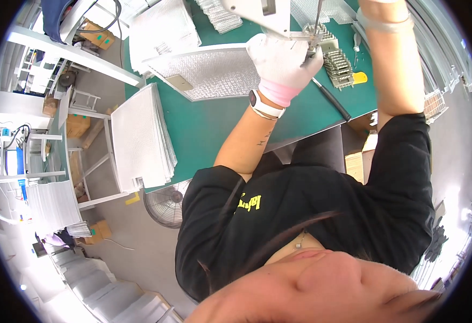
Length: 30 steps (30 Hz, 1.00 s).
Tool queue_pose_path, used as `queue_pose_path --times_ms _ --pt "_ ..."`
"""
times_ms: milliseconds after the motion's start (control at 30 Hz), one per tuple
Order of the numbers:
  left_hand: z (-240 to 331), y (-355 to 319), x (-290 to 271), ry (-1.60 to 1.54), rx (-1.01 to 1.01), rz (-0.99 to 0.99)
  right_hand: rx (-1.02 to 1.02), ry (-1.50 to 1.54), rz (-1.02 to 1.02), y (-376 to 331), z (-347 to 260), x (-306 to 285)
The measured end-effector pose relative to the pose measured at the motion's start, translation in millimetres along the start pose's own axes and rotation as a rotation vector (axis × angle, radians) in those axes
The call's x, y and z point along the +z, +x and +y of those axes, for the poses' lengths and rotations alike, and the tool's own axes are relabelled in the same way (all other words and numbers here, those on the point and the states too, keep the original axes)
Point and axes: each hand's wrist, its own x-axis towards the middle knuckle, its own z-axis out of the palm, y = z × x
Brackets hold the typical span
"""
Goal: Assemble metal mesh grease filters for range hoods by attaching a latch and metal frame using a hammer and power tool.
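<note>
My left hand (287, 67), in a white glove with a pink cuff, is closed at a metal fitting (312, 40) under a white machine body (265, 15). What its curled fingers grip is hidden. Against this hand leans a silvery textured panel (214, 72) in a thin frame, with a small plain plate at its near left corner. My right forearm (397, 64) reaches up past the right side of the table; the hand itself lies beyond the upper edge. Between the arms sits a row of stacked metal pieces (337, 67) with a yellow end. A dark-handled tool (333, 100) lies near the table edge.
The green table (203, 129) carries panel stacks at the far left (163, 29) and near left (142, 137). A screwdriver (356, 42) lies right of the metal pieces. A round fan (166, 204) stands below the table. Long metal profiles (438, 48) run along the right.
</note>
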Motion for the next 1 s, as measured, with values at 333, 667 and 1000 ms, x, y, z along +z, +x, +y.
queue_pose_path --times_ms 333,667,1000 --pt "5 1 -13 -0.146 0.05 -0.104 0.03 0.245 -0.276 -9 19 11" --pt "19 1 -11 -0.318 -0.031 -0.329 0.189 0.558 -0.114 -10 41 5" --pt "54 63 -41 0.146 -0.479 -0.952 0.12 0.566 -0.135 66 106 -24"
